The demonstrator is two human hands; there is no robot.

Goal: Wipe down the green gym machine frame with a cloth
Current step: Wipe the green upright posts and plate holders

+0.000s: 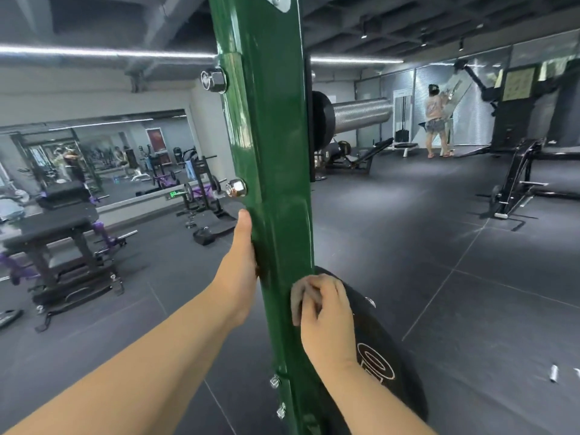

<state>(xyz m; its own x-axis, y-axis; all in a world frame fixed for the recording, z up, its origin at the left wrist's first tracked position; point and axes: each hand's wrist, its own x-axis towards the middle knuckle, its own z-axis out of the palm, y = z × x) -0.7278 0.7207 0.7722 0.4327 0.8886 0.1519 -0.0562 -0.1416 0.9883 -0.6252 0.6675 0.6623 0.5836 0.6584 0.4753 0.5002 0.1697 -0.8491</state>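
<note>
Glossy green painted steel upright (pixel 270 171) fills centre frame, twelve to six o'clock: rigid, fixed, likely slick, so grip it by its edges. Right hand (pixel 323 312), five o'clock, fingers curled on a small grey-beige cloth (pixel 298 293) pressed to the post; left hand (pixel 241 265), nine o'clock of it, braces the edge, fingers hidden, cannot tell. No containers; black round weight plate (pixel 376 356) behind.

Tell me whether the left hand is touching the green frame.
Touching. The head view shows the left hand laid flat against the left edge of the green frame, no gap visible, while the right hand presses the cloth lower down.
</note>
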